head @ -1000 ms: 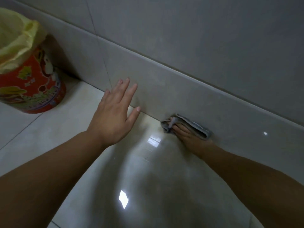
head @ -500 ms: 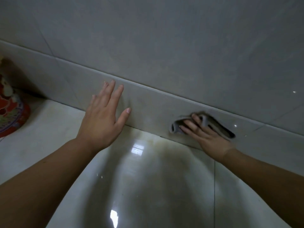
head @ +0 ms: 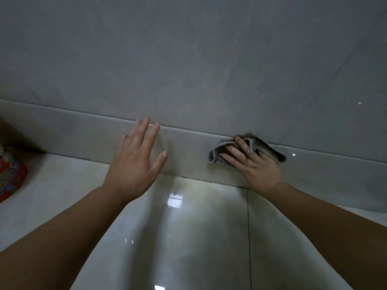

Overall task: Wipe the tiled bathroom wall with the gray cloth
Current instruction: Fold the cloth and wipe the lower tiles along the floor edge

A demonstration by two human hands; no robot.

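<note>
A gray tiled wall (head: 188,59) fills the upper half of the view, with a lighter band of low tiles (head: 73,130) running along its foot where it meets a glossy pale floor (head: 188,237) that catches bright reflections. The gray cloth (head: 213,156) is bunched up against that low band, right of center, its top edge reaching the seam with the larger tiles above. One rumpled end sticks out to the left of the fingers and another to the right. The right hand (head: 257,166) lies flat on the cloth and presses it to the wall with fingers spread and nearly straight; a fold of fabric rises between two of them. The left hand (head: 136,162) is well apart from the cloth, farther left, with nothing in it. Its fingers are extended and the thumb is splayed, and the fingertips are at the upper edge of the low band, though I cannot tell whether they touch the tile. Both bare forearms reach in from the bottom corners. At the far left edge, a red patterned container (head: 10,176) stands on the floor, mostly cut off.
</note>
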